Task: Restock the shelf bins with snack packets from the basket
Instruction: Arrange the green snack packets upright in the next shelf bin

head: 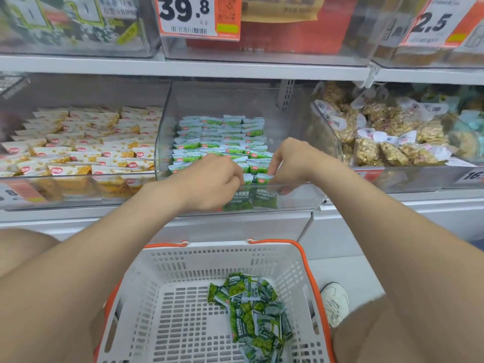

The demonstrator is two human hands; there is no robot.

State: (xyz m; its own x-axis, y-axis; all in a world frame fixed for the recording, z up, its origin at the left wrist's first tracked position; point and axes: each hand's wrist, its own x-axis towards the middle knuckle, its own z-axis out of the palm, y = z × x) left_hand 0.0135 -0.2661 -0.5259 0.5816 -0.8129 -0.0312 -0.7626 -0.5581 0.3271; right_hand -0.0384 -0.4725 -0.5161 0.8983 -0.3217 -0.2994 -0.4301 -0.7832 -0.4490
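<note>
A clear plastic shelf bin (293,197) in the middle holds rows of green snack packets (222,138) standing upright. Both my hands reach over its front wall. My left hand (212,182) has curled fingers that pinch a green packet at the front row. My right hand (288,161) pinches the top of another green packet (263,179) beside it. Below, a white basket (183,260) with orange handles holds a loose pile of several green packets (251,310) at its right side.
A bin of yellow-and-white packets (83,148) sits to the left, and a bin of bagged brown snacks (387,142) to the right. Upper-shelf bins carry orange price tags (199,17). A white shoe (335,302) stands on the floor right of the basket.
</note>
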